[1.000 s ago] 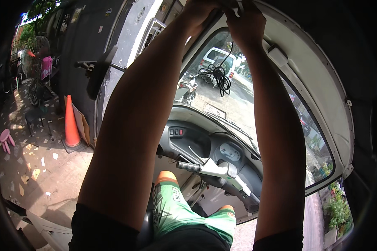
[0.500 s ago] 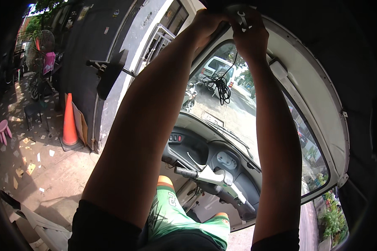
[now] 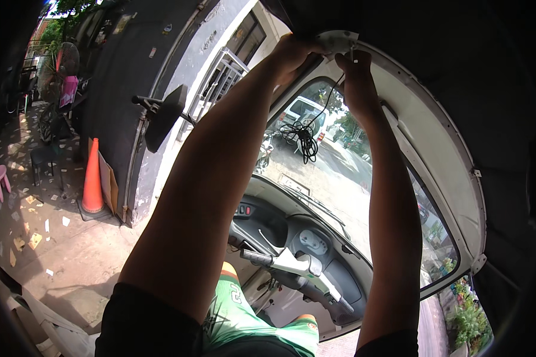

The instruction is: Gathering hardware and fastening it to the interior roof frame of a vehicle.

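Both arms reach up to the top corner of the windshield frame (image 3: 426, 95). Closed at that corner is my left hand (image 3: 293, 56), its fingertips against a pale metal piece (image 3: 338, 41); whatever they hold is hidden. Just right of it, my right hand (image 3: 358, 74) is closed, a small light sliver of the wrench (image 3: 354, 55) showing at its fingers. From near the hands a thin black cable hangs, its looped bundle (image 3: 304, 140) dangling in front of the windshield glass (image 3: 339, 172).
Below are the handlebar (image 3: 298, 263) and grey dashboard (image 3: 268, 229). A side mirror (image 3: 165, 119) juts out left. Beyond stand an orange traffic cone (image 3: 93, 181), a pink stool (image 3: 0, 178) and a dark wall. Through the glass, a white van (image 3: 301, 113) shows.
The view has shifted, and both hands appear lower in it. The wrench's open end, plain before between the hands, is now mostly hidden. The cable bundle has swung slightly.
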Action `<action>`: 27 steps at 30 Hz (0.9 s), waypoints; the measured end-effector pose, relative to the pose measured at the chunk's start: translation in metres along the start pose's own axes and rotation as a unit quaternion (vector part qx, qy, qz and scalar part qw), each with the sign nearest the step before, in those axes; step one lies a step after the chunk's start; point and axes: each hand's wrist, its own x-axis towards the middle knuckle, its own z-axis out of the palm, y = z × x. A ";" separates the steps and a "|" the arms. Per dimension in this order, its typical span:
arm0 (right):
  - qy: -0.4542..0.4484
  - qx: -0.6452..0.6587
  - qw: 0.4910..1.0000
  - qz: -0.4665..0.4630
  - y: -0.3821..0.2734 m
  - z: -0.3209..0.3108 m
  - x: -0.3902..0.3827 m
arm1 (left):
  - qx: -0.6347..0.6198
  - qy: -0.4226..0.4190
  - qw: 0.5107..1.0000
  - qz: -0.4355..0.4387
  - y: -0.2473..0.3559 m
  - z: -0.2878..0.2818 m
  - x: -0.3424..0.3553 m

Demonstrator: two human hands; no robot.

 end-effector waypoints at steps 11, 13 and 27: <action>-0.170 0.357 0.875 0.279 -0.010 -0.039 0.031 | 0.014 0.014 1.000 -0.016 0.002 -0.004 -0.002; -0.179 0.324 0.880 0.298 -0.004 -0.041 0.038 | -0.001 -0.002 1.000 -0.005 -0.001 0.006 -0.004; -0.105 0.503 0.711 0.480 -0.060 -0.001 0.033 | -0.016 0.011 0.999 0.049 -0.002 -0.012 -0.002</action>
